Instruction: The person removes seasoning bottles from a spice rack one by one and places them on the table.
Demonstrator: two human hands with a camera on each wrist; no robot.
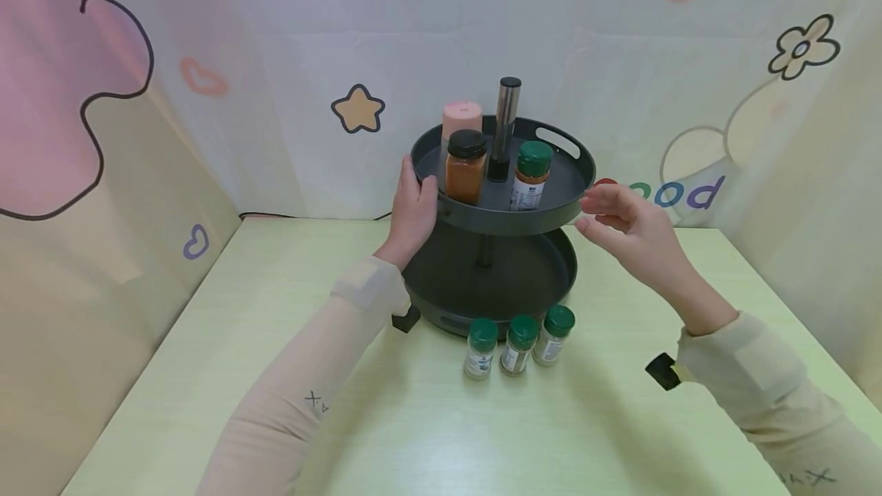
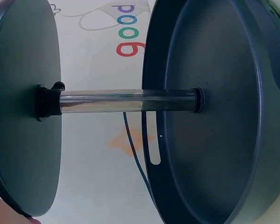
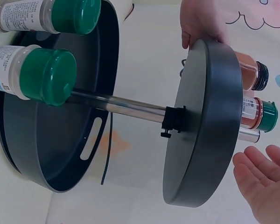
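Observation:
A dark two-tier round tray stand stands on the table; its upper tray (image 1: 513, 220) holds an orange-brown jar with a black lid (image 1: 465, 174), a green-capped spice jar (image 1: 529, 182) and a pink-topped container (image 1: 462, 117). My left hand (image 1: 411, 213) grips the upper tray's left rim, its thumb at the front side. To the right of that tray, my right hand (image 1: 637, 232) holds nothing, its fingers loosely bent near the rim. The lower tray (image 1: 489, 274) shows a bare floor in the left wrist view, around a metal post (image 2: 126, 100).
Three green-capped jars with pale contents, a left one (image 1: 480, 350), a middle one (image 1: 519, 347) and a right one (image 1: 553, 337), stand on the table (image 1: 427, 427) just in front of the lower tray. A patterned curtain (image 1: 289, 98) hangs behind, with a dark cable along the table's back edge.

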